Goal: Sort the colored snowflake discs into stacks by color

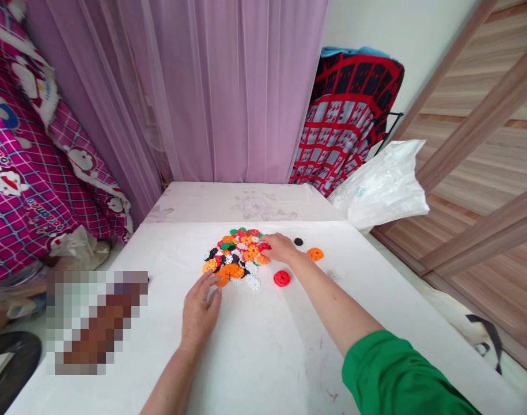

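Discs on table, curtain behind

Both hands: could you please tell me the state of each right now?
Left hand: open, at the orange discs.
Right hand: at a red disc; whether it grips cannot be told.

Your left hand points to one o'clock, and its fingers are a little bent. Your right arm reaches toward eleven o'clock, and your right hand points toward ten.
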### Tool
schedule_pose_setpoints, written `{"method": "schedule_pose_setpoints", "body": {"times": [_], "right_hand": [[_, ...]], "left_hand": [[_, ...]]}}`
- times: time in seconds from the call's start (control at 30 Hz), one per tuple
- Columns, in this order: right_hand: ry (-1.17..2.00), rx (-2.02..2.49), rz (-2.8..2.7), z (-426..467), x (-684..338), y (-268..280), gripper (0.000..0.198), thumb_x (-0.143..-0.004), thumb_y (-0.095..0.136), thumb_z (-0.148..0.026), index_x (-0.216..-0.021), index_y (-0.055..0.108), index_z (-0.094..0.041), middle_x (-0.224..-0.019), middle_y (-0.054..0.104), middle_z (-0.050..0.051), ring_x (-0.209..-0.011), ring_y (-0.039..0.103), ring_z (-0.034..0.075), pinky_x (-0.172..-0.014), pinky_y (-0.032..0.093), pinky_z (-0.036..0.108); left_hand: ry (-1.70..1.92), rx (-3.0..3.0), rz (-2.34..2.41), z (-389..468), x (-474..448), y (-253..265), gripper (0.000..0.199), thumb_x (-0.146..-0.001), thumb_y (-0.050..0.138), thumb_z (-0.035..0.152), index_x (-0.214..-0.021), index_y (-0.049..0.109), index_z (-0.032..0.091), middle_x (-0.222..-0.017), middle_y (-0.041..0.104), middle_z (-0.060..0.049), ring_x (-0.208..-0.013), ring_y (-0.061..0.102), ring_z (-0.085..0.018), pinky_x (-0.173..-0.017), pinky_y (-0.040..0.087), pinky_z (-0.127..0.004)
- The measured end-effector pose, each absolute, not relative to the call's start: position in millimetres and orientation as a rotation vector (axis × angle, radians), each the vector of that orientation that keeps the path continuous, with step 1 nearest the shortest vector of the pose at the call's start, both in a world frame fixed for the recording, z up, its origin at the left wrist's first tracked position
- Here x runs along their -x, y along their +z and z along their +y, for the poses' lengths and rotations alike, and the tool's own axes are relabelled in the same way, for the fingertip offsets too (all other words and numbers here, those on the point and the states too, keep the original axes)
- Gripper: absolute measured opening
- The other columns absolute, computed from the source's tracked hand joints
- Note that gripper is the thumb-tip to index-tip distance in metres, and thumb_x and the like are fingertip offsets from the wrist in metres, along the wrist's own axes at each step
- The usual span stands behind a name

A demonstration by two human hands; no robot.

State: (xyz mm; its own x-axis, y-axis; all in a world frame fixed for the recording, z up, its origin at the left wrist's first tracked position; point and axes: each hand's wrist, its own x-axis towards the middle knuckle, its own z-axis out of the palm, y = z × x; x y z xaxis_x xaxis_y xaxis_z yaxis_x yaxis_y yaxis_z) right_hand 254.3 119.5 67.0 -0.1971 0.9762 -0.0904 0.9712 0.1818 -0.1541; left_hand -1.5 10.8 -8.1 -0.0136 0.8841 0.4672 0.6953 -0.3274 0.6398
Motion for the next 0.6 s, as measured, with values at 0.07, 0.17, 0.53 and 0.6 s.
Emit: {"method": "schedule_pose_setpoints", "body": {"times": [0.07,0.17,0.53,0.6], "right_hand": [[0.264,1.981,-2.382,118.8,-254.0,67.1,0.044,-0.080,0.059,-0.033,-0.123,0.060,-0.027,-0.108,0.068,0.006,-0.105,0.060,0.021,-0.086,0.043,0.027],[0.239,1.999,-2.353,115.6,-255.6,69.7,0.045,-0.082,0.056,-0.033,-0.127,0.058,-0.027,-0.107,0.067,0.008,-0.103,0.061,0.021,-0.086,0.043,0.028],[0.282,1.872,-2.255,64.7,-290.2,81.5,0.046,-0.079,0.059,-0.029,-0.124,0.058,-0.024,-0.113,0.069,0.005,-0.104,0.062,0.020,-0.088,0.043,0.028],[0.330,1.818,-2.253,50.6,-297.1,79.1,0.046,-0.078,0.059,-0.028,-0.125,0.058,-0.024,-0.113,0.069,0.005,-0.102,0.063,0.020,-0.087,0.044,0.028]], "left_hand": [[1.256,-2.035,1.669,10.9,1.6,-8.5,0.029,-0.087,0.048,0.034,-0.105,0.067,0.023,-0.122,0.066,-0.009,-0.111,0.063,-0.024,-0.097,0.050,-0.045],[1.260,-2.028,1.665,11.2,1.7,-8.3,0.029,-0.087,0.048,0.035,-0.105,0.067,0.023,-0.122,0.066,-0.009,-0.111,0.063,-0.024,-0.097,0.050,-0.044],[1.255,-2.044,1.673,10.1,0.7,-1.2,0.029,-0.087,0.047,0.035,-0.103,0.068,0.023,-0.122,0.066,-0.009,-0.109,0.064,-0.025,-0.094,0.052,-0.043],[1.245,-2.045,1.681,10.3,0.9,-1.7,0.029,-0.086,0.047,0.035,-0.102,0.068,0.023,-0.121,0.067,-0.009,-0.108,0.065,-0.025,-0.094,0.052,-0.043]]}}
